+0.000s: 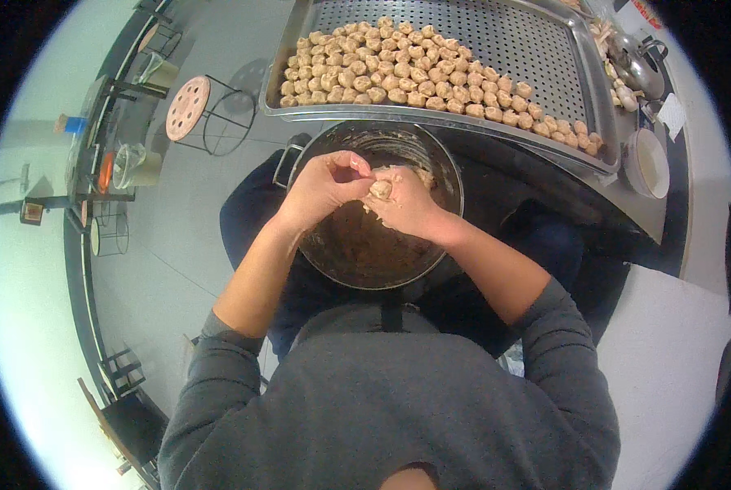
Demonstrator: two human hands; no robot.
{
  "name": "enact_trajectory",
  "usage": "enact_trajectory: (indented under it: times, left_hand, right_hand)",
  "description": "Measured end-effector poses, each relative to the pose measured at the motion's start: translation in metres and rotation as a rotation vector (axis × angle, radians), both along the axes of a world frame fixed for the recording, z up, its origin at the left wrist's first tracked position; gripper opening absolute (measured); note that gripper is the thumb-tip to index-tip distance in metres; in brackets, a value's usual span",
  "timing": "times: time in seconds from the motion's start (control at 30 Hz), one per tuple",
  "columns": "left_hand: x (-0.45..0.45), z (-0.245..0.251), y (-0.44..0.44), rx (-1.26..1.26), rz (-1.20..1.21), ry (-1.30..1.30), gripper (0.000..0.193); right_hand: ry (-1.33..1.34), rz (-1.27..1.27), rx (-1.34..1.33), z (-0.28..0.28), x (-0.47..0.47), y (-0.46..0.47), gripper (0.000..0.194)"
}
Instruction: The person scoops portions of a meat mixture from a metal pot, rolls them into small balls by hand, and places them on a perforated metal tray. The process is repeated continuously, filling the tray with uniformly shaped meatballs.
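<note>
Above a deep metal pot (390, 269) between my knees, my two hands meet. My right hand (411, 205) is curled into a loose fist, smeared with pale paste. A small round ball of paste (380, 188) bulges at its thumb side. The thumb and a finger of my left hand (325, 184) come together at the ball's edge; whether they pinch it is unclear. More paste (425, 176) clings to the pot's far wall, partly behind my right hand. Beyond the pot, a perforated metal tray (512, 37) holds rows of similar balls (396, 67).
Right of the tray stand a pale bowl (652, 164), a shiny metal vessel (635, 64) and what look like garlic bulbs (626, 95). A round stool (187, 109) and lined bins (137, 166) are on the floor at left. The pot's loop handle (284, 165) sticks out leftward.
</note>
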State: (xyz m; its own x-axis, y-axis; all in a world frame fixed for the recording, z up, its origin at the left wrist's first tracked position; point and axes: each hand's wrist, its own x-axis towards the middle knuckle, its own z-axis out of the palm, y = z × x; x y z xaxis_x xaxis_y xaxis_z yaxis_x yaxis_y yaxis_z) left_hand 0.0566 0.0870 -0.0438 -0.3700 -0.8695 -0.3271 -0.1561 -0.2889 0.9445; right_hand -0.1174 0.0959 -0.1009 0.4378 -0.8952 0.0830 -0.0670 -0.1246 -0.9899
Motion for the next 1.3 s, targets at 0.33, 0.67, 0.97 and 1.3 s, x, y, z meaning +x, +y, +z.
enact_trajectory:
  times: [0.33, 0.67, 0.97, 1.3]
  left_hand:
    - [-0.001, 0.022, -0.015, 0.044, -0.15, -0.089, 0.023]
    - [0.019, 0.047, -0.22, -0.805, 0.546, -0.754, 0.016]
    - [0.016, 0.072, -0.123, -0.574, 0.389, -0.563, 0.027]
    - [-0.004, 0.012, -0.024, 0.002, -0.154, -0.091, 0.014]
  right_hand:
    - [0.079, 0.182, 0.277, 0.013, -0.004, -0.007, 0.044]
    - [-0.082, -0.076, 0.146, 0.002, 0.01, -0.011, 0.038]
    - [-0.341, 0.131, 0.493, -0.004, 0.001, -0.025, 0.058]
    - [-0.103, -0.053, -0.032, -0.007, 0.003, -0.005, 0.018]
